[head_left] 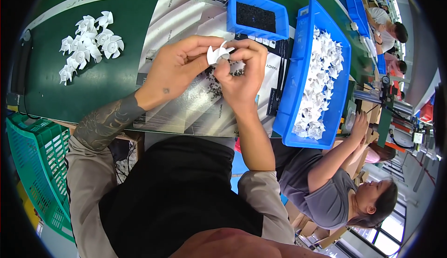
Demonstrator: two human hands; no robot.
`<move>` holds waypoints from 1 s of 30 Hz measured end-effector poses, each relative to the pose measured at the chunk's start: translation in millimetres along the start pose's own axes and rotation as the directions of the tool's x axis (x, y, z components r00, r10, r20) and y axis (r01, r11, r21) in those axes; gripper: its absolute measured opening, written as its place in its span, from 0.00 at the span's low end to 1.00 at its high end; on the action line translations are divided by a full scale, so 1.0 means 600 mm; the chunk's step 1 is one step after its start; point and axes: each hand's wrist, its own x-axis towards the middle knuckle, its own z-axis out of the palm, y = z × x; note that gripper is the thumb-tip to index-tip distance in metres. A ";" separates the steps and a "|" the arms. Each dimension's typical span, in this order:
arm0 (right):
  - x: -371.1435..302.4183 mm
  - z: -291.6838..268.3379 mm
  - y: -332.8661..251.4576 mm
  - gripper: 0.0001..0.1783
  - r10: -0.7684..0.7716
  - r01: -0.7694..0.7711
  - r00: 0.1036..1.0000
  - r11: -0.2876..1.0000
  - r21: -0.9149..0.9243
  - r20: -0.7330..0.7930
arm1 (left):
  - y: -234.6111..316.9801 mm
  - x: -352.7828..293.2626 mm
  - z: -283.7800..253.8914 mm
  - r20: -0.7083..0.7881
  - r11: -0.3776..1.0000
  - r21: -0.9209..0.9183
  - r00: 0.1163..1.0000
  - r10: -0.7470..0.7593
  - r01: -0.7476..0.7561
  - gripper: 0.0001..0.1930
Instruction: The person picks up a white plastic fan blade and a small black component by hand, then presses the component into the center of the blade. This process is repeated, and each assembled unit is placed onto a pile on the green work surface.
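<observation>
One white bladed piece [215,55] is in play, up over the middle of the desk [44,95], and the work on it looks mid-stride! A loose cluster of similar pieces [80,55] lies far left, while the long blue tray [289,104] on the right carries a big heap; which of the two is finished, nobody can tell from here. Plenty of small black parts [215,90] lie scattered below the hands, more fill the small blue bin [281,18] at the far side. Now the pose: left hand [174,67] reaching in from the left, fingers and thumb pinching the blades; right hand [243,74] opposite, wrist upright, fingers curled, thumb pressed near the hub.
</observation>
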 end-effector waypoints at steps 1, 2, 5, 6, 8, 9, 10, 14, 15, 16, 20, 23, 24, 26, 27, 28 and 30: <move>0.001 0.003 0.000 0.21 0.083 -0.077 0.996 0.984 0.163 -0.026 | 0.000 0.000 -0.001 0.003 1.000 0.002 1.000 0.002 -0.002 0.17; 0.003 0.000 0.000 0.21 0.080 -0.074 0.996 0.984 0.162 -0.031 | 0.001 0.000 -0.002 0.012 1.000 0.005 1.000 -0.012 0.012 0.17; 0.013 -0.020 -0.008 0.28 0.592 -0.763 0.641 0.423 0.488 0.489 | 0.001 0.002 -0.004 0.031 0.999 0.015 0.999 -0.037 0.037 0.17; 0.012 -0.018 -0.012 0.28 0.590 -0.761 0.644 0.425 0.491 0.487 | 0.000 0.004 -0.006 0.009 0.999 0.004 0.999 -0.046 0.046 0.17; 0.010 -0.007 -0.021 0.25 0.616 -0.680 0.723 0.555 0.480 0.312 | -0.002 0.006 -0.007 -0.036 0.998 -0.018 0.997 -0.063 0.063 0.17; 0.010 -0.004 -0.022 0.23 0.616 -0.637 0.756 0.616 0.464 0.221 | -0.002 0.006 -0.007 -0.037 0.998 -0.016 0.997 -0.061 0.060 0.17; 0.009 -0.006 -0.020 0.23 0.615 -0.635 0.757 0.615 0.467 0.220 | -0.001 0.007 -0.005 -0.047 0.998 -0.035 0.997 -0.059 0.057 0.17; 0.004 -0.017 -0.004 0.16 0.040 -0.037 0.999 0.991 -0.125 0.018 | -0.004 0.006 -0.003 -0.082 0.999 -0.035 0.996 -0.031 0.028 0.17; 0.004 -0.013 -0.005 0.13 0.040 -0.037 0.999 0.990 -0.136 0.018 | -0.006 0.006 -0.003 -0.092 1.000 0.000 0.996 -0.006 0.006 0.17; 0.003 -0.008 -0.006 0.11 0.041 -0.038 0.999 0.988 -0.147 0.018 | -0.008 0.007 -0.003 -0.101 0.999 0.035 0.995 0.020 -0.016 0.17; 0.002 0.000 -0.014 0.08 0.060 -0.060 0.998 0.975 -0.215 -0.005 | -0.016 0.004 -0.004 -0.120 0.994 0.110 0.993 0.011 0.003 0.16; 0.002 -0.002 -0.021 0.08 0.031 -0.030 1.000 0.956 -0.291 0.000 | -0.015 0.001 0.000 -0.127 0.979 0.203 0.992 0.001 0.025 0.16; 0.001 -0.004 -0.023 0.08 -0.005 0.012 1.000 0.941 -0.337 0.022 | -0.014 0.002 0.001 -0.133 0.968 0.248 0.991 -0.002 0.036 0.16; 0.000 -0.007 -0.025 0.08 -0.040 0.052 0.998 0.922 -0.384 0.041 | -0.019 0.003 0.000 -0.129 0.976 0.213 0.992 -0.014 0.041 0.16; 0.000 -0.006 -0.027 0.08 -0.049 0.072 0.997 0.909 -0.411 0.065 | -0.021 0.003 -0.002 -0.131 0.984 0.174 0.991 -0.024 0.047 0.16; 0.000 -0.004 -0.028 0.07 -0.059 0.092 0.994 0.895 -0.436 0.090 | -0.022 0.004 -0.004 -0.133 0.989 0.136 0.991 -0.034 0.052 0.17; 0.002 -0.005 -0.028 0.07 -0.072 0.112 0.992 0.879 -0.464 0.104 | -0.021 0.011 -0.005 -0.130 0.994 0.093 0.990 -0.047 0.059 0.17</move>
